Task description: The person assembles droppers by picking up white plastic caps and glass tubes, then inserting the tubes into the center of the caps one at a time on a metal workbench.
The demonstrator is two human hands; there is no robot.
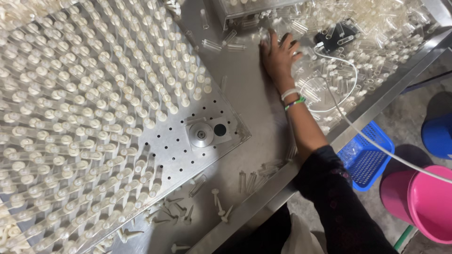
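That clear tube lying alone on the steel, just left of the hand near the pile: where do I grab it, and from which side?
Pinch the clear tube across its middle, coming straight down from above. It lies flat and roughly crosswise on the bare metal table, apart from its neighbours, so both long sides look free for fingertips. The right hand rests flat close by to its right, so approaching from that side seems shortest.

Clear plastic tubes (329,70) lie heaped loosely on the steel table (254,99).

One head camera looks steeply down, near the steel table (254,108).
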